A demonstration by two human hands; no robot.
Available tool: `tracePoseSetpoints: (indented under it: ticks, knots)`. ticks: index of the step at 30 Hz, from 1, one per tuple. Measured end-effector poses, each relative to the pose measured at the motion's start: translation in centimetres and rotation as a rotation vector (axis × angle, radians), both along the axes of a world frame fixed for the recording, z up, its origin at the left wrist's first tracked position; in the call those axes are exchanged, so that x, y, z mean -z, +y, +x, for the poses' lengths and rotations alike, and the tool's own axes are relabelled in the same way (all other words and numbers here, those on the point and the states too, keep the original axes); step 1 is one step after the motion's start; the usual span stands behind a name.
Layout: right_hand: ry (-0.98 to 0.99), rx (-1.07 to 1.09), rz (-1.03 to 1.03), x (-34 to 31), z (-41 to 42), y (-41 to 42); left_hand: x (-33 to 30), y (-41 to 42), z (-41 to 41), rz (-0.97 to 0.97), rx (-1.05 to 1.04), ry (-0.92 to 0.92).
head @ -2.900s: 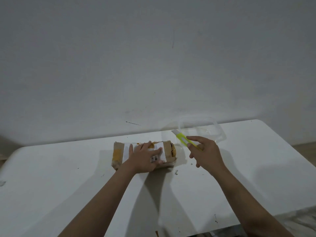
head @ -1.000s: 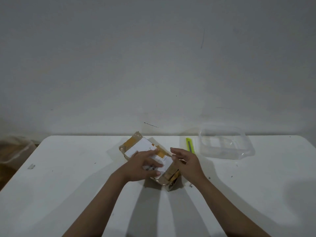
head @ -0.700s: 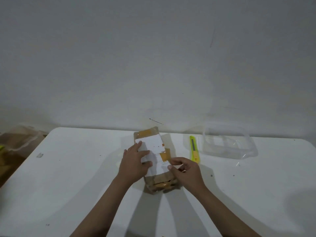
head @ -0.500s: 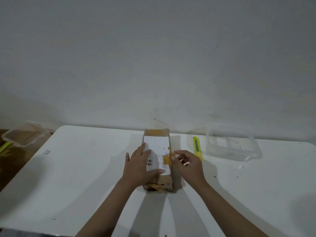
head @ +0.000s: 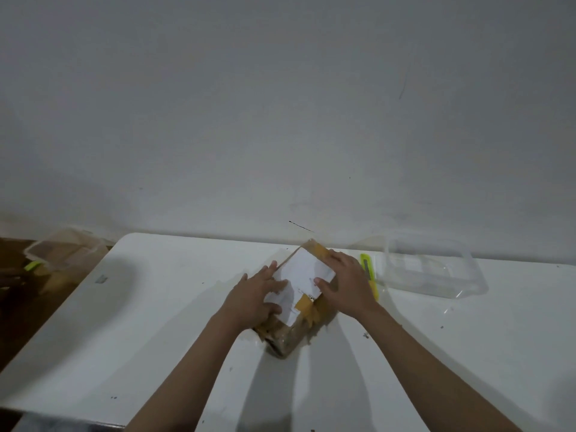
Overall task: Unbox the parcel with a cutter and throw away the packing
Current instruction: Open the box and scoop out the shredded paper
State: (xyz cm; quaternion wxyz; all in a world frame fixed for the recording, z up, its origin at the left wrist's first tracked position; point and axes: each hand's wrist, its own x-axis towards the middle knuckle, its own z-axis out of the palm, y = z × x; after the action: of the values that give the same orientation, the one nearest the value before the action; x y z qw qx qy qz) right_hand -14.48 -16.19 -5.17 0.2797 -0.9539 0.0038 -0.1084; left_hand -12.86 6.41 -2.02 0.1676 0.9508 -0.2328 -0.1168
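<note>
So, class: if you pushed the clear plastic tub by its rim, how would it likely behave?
The tub looks thin-walled and see-through, so it is probably light and would slide easily on the smooth white table. Its walls may flex under a finger. Being wide and low, it seems unlikely to tip.

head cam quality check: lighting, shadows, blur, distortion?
Head view: dim, flat, greyish light; soft forearm shadows fall toward the viewer on the table; wide-angle bending curves the table's far edge; slight softness on both hands, left hand and right hand, and the parcel; label text unreadable; faint glare on the clear tray.
</note>
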Motion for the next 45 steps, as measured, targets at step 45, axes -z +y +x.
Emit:
tracePoseSetpoints:
  ticks: [45]
  knots:
    - [0.021, 0.052, 0.197, -2.1, -3.5, -1.2, 2.4, 2.6, 0.2, -0.401, -0.214, -0.155]
